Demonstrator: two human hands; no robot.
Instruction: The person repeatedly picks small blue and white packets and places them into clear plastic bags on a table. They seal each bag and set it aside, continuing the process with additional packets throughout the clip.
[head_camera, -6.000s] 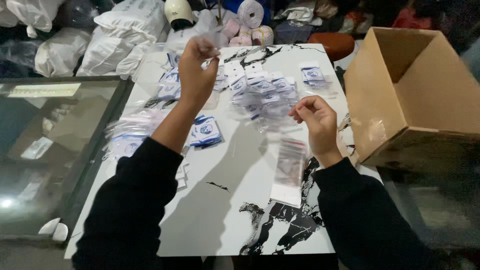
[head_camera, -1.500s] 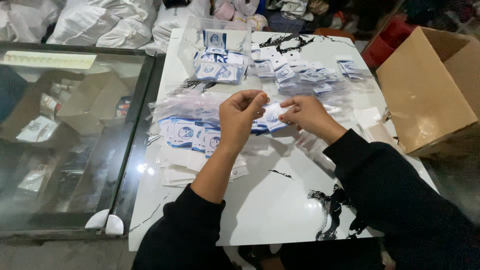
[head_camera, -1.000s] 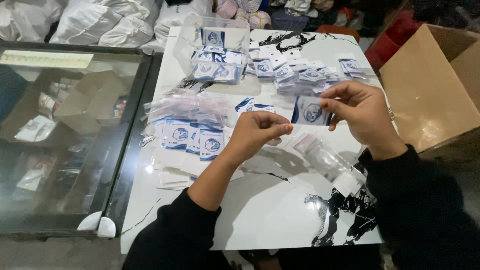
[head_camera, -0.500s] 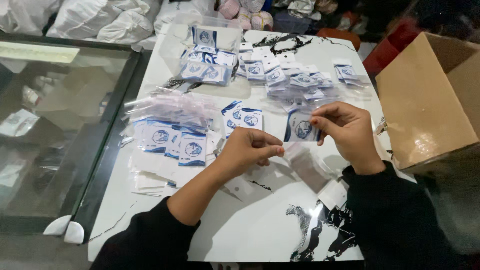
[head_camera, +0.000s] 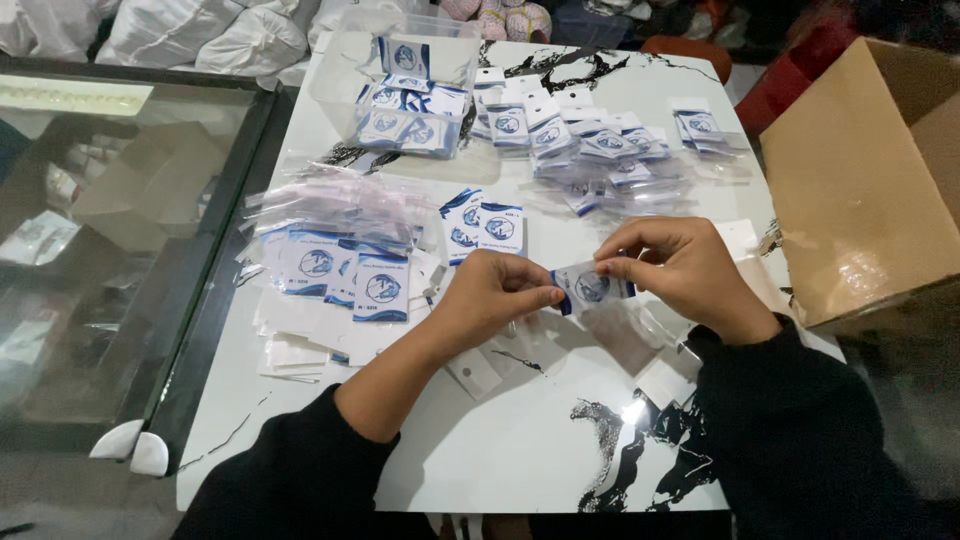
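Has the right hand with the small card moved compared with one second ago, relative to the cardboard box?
Yes. The right hand has come down and left, away from the cardboard box, bringing the small card to the left hand above the table.

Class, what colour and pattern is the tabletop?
White marble tabletop with black veining; head view.

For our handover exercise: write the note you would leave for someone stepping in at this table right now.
Left hand and right hand both pinch one small blue-and-white card in a clear sleeve above the marble table.
Unsleeved cards with empty sleeves lie left of the hands; sleeved packets lie farther back; more sit in the clear tub.
The cardboard box stands at the right.
Left: the unsleeved pile.
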